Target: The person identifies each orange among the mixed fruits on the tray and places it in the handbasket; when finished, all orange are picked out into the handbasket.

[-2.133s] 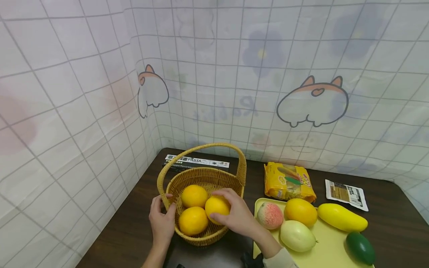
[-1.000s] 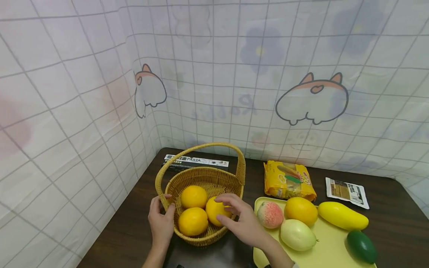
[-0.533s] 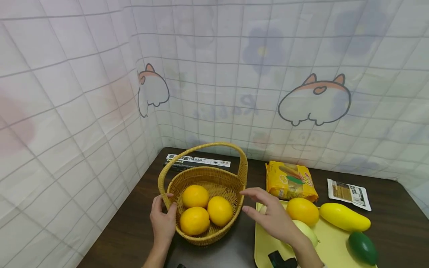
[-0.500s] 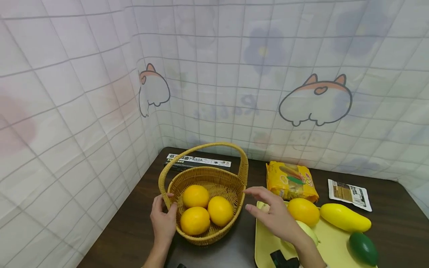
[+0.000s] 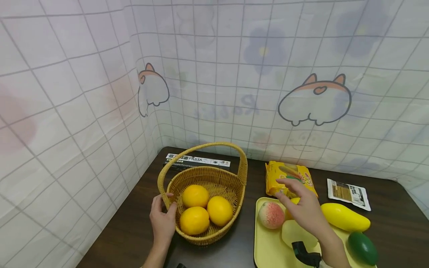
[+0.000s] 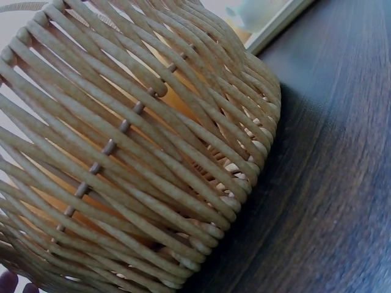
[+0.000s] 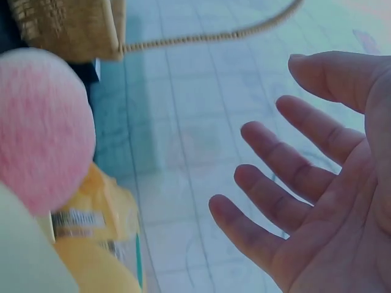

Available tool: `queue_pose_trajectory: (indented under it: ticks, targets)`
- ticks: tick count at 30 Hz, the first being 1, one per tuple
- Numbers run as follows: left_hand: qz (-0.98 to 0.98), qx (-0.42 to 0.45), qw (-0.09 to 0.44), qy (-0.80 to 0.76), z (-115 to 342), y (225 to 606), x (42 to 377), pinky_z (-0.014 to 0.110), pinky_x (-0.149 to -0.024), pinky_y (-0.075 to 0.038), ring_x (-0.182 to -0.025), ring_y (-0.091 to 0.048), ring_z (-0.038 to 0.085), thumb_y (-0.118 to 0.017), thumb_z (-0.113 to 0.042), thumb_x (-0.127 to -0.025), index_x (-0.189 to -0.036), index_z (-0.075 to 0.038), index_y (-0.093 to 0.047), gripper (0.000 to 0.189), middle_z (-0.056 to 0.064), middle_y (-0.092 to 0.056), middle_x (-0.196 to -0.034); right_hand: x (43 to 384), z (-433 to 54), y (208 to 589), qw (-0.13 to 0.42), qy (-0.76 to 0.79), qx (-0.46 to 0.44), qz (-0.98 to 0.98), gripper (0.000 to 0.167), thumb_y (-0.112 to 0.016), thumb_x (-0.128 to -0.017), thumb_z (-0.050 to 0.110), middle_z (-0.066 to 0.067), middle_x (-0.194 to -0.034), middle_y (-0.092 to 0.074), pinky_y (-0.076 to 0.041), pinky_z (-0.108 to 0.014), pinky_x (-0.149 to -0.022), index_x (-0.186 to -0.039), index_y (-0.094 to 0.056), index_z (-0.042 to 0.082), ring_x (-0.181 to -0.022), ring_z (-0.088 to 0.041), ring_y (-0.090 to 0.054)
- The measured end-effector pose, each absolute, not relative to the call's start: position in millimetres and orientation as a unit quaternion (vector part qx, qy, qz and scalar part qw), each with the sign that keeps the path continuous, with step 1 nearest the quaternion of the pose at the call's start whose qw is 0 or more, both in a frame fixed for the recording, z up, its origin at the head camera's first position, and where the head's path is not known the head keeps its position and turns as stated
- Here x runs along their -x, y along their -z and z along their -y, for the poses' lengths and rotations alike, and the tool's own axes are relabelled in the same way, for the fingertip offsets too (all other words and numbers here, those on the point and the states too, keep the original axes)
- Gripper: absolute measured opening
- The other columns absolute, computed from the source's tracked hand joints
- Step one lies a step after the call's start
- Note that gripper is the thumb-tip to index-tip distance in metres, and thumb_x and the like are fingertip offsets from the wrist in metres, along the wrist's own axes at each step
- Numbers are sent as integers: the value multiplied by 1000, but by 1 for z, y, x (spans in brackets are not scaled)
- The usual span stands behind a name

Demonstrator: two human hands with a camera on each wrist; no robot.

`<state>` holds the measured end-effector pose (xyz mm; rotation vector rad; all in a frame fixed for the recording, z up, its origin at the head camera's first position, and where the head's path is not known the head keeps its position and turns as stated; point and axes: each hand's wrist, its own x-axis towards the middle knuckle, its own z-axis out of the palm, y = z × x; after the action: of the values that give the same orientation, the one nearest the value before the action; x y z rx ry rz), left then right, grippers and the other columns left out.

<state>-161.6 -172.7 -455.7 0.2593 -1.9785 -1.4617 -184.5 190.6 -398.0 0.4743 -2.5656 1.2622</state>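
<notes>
My left hand [image 5: 162, 219] grips the left rim of a wicker basket [image 5: 201, 240], thumb inside, beside the foot of its arched handle. Three orange-yellow fruits like oranges [image 5: 194, 221] lie in the basket. In the left wrist view the basket's woven side [image 6: 140, 146] fills most of the frame. My right hand [image 5: 306, 210] hovers over the yellow tray [image 5: 264, 249], fingers spread and nothing in its grasp. Below it lie a pink-and-white peach [image 5: 271, 215], a pale green-yellow fruit [image 5: 296, 234] and another orange-yellow fruit [image 5: 289, 214], partly hidden by the hand.
A long yellow mango-like fruit [image 5: 345, 217] and a dark green avocado-like fruit [image 5: 362, 247] lie at the tray's right. Behind stand a yellow food packet [image 5: 273, 180] and a flat white-and-brown pouch [image 5: 348, 193]. A black pasta box [image 5: 201, 162] lies behind the basket.
My right hand has let go of an orange-yellow fruit in the basket and moved right, over the tray. My left hand has stayed at the basket's rim.
</notes>
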Motion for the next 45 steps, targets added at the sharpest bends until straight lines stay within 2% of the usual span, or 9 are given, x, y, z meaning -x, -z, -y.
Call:
queue_pose_trajectory:
  ticks: [14,18,28,29,32,34,36,40,45]
  targets:
    - [758,-99,327,556,172,452,159,17,-69,-40,-84,-55,19,-63,10,-83,-103,5,-64,21,21,-59,-104,192,-244,410,181,-391,-55,901,43,-60,-98,25,-24,-133,-53,-43,-60,-92,-134,-55,2,-117,-47,-52]
    - [758,-101,325,556,173,456,161,17,-70,-40,-86,-56,22,-63,10,-83,-103,4,-64,21,21,-59,-105,196,-255,420,184,-379,-15,907,46,-58,-98,31,-23,-133,-53,-45,-58,-90,-135,-54,5,-117,-44,-52]
    - [758,-105,323,557,185,490,177,21,-71,-42,-86,-55,14,-65,5,-84,-105,-5,-66,23,8,-60,-105,197,-265,426,138,-403,4,905,49,-55,-99,31,-28,-136,-48,-42,-59,-93,-137,-51,-1,-119,-46,-47]
    - [758,-103,322,558,186,491,178,21,-71,-43,-85,-55,13,-64,5,-85,-105,-6,-66,23,8,-60,-105,197,-265,427,127,-408,4,904,49,-55,-99,31,-28,-135,-49,-44,-56,-93,-137,-50,-1,-118,-45,-48]
    - [756,-100,324,560,186,492,178,22,-70,-43,-84,-55,13,-64,4,-85,-105,-6,-66,22,7,-60,-105,199,-265,429,86,-432,1,898,53,-54,-100,33,-27,-137,-49,-49,-30,-90,-141,-46,1,-122,-43,-48]
    - [756,-101,326,558,186,492,178,21,-71,-43,-84,-55,12,-65,5,-84,-104,-6,-66,23,7,-60,-104,200,-266,430,60,-448,-5,892,57,-54,-100,35,-26,-141,-47,-44,-13,-85,-144,-42,1,-125,-43,-46]
    - [757,-103,329,555,185,489,177,19,-71,-42,-84,-55,12,-65,6,-84,-104,-5,-66,24,8,-60,-104,202,-267,432,39,-458,-8,888,61,-54,-99,37,-26,-144,-45,-36,-4,-79,-145,-40,1,-127,-42,-45]
    - [758,-101,335,551,179,475,171,16,-71,-41,-84,-56,15,-64,9,-83,-104,0,-66,23,16,-60,-103,203,-267,433,6,-455,-12,890,64,-58,-97,39,-25,-142,-46,-42,-11,-79,-145,-40,1,-122,-40,-50]
    - [760,-97,335,548,171,454,161,15,-71,-40,-84,-56,20,-63,11,-82,-103,4,-64,22,21,-59,-102,204,-268,437,-36,-440,-24,897,65,-61,-96,39,-27,-138,-48,-49,-37,-89,-144,-41,0,-121,-41,-51]
